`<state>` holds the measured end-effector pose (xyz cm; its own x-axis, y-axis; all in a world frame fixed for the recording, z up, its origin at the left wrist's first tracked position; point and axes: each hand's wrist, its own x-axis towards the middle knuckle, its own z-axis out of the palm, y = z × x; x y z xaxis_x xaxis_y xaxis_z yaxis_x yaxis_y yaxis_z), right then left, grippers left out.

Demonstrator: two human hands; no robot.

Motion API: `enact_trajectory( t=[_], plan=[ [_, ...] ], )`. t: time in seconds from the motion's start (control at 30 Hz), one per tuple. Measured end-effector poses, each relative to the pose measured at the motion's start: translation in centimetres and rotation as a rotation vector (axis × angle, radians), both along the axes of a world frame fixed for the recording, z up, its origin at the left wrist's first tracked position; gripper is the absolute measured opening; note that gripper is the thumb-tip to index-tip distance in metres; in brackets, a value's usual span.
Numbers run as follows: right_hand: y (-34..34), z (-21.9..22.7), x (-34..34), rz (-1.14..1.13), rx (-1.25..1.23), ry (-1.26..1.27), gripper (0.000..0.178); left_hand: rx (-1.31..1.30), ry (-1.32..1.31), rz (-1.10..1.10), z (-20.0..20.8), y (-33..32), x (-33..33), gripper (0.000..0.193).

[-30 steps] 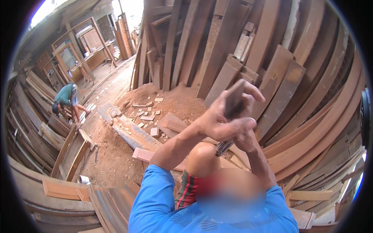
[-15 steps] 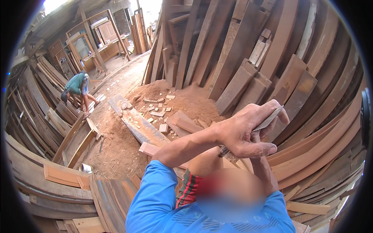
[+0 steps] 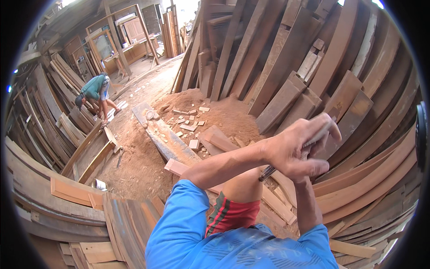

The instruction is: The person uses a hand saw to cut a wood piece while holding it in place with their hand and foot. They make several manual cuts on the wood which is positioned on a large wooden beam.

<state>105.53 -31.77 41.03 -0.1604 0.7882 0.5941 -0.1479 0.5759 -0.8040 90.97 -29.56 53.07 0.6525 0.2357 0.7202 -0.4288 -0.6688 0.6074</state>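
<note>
My left hand [image 3: 289, 145] is raised in front of me, its fingers curled round a thin flat grey piece [image 3: 319, 133]. Motion smears the piece, so its kind is unclear. Below the palm sticks out the dark end of a slim tool-like thing [image 3: 267, 173]; whether it belongs to the grey piece I cannot tell. My right forearm [image 3: 308, 204] rises from the blue sleeve to meet the left hand from behind. That left hand hides most of my right hand, so its fingers cannot be made out. Both hands are close together above my bent knee [image 3: 244, 186].
Sawn planks [image 3: 255, 49] lean along the right wall, with curved stacks of boards [image 3: 371, 188] beside me. A thick dusty beam [image 3: 168, 139] lies on sawdust [image 3: 224, 112] near small offcuts [image 3: 194, 144]. At far left another person [image 3: 93, 93] bends over a wooden frame [image 3: 89, 148].
The view has shifted slightly, showing more of my red shorts and the boards below. My hands stay together, now blurred by motion, with the left fingers still round the grey piece.
</note>
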Motion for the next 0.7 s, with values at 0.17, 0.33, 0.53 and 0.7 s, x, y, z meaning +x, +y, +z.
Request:
enact_trajectory(
  t=[0.17, 0.33, 0.53, 0.7],
  plan=[
    [0.6, 0.9, 0.7, 0.061, -0.196, -0.144, 0.069, -0.361, -0.364, -0.056, -1.9, 2.4, -2.0, 0.049],
    [-0.5, -0.6, 1.7, 0.17, -0.248, -0.247, 0.063, -0.533, -0.634, -0.51, -3.0, 4.5, -6.1, 0.057],
    [-2.6, -0.7, 1.5, -0.129, -0.193, -0.4, 0.024, -0.711, -0.781, 0.102, -2.2, 4.7, -7.1, 0.061],
    [-4.7, 1.3, 0.0, -0.245, -0.132, -0.295, 0.041, -0.979, -0.85, -0.018, -11.4, 11.3, -6.5, 0.037]
  ],
)
